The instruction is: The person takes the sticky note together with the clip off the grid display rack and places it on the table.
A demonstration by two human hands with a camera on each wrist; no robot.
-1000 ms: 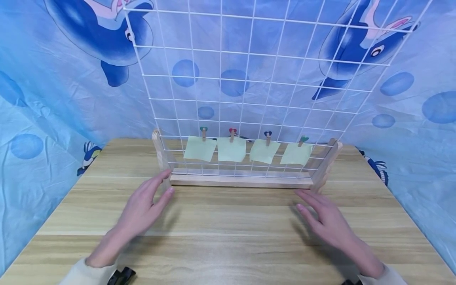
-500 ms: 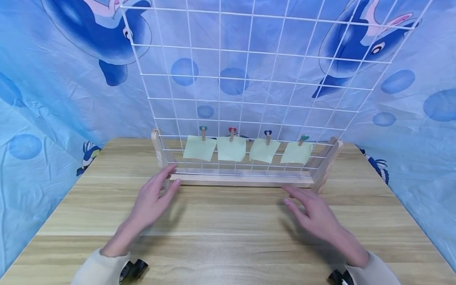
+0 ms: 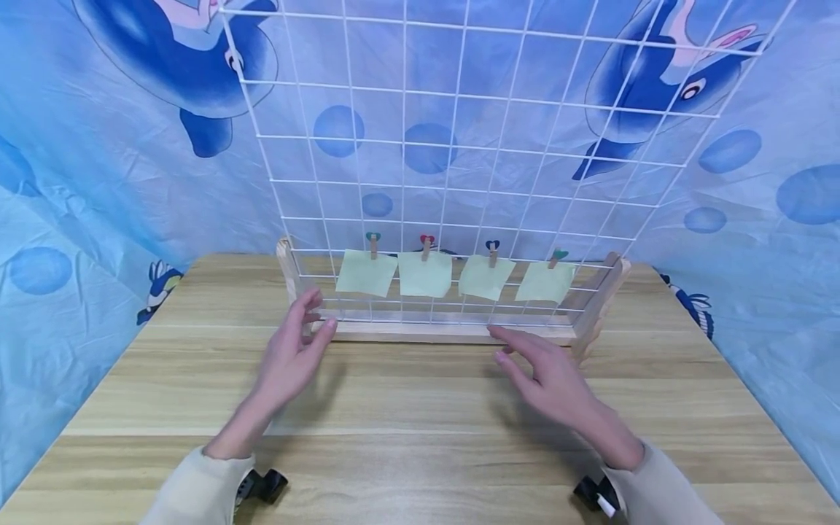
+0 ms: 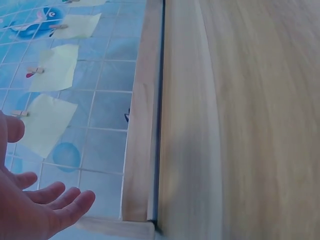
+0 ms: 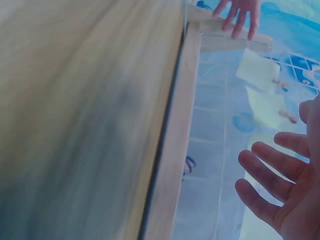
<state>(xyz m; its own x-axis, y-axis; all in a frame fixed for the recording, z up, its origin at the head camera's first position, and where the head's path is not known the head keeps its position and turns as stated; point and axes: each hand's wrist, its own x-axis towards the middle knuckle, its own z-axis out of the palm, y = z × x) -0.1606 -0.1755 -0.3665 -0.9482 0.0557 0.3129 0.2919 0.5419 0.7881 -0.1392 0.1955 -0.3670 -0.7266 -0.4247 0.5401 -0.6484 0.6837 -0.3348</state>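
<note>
Several pale green paper notes [image 3: 425,275] hang in a row on a white wire grid [image 3: 429,188], each under a small wooden clothespin [image 3: 494,257] with a heart on top. The grid stands upright in a wooden base [image 3: 446,335]. My left hand [image 3: 289,361] hovers in front of the base's left end, fingers loosely spread and holding nothing. Before the right half of the base, my right hand [image 3: 551,383] hangs in the air with nothing in it. Both wrist views show relaxed, parted fingers apart from the notes [image 4: 47,125].
The base sits on a wood-grain table [image 3: 407,437]. Behind and beside it hangs a blue curtain [image 3: 79,146] printed with dolphins and bubbles. Black wrist cameras [image 3: 265,486] are strapped over light sleeves [image 3: 203,485].
Both hands have moved inward and slightly forward, the right one farther leftward along the base. The notes, clothespins and grid stay where they were.
</note>
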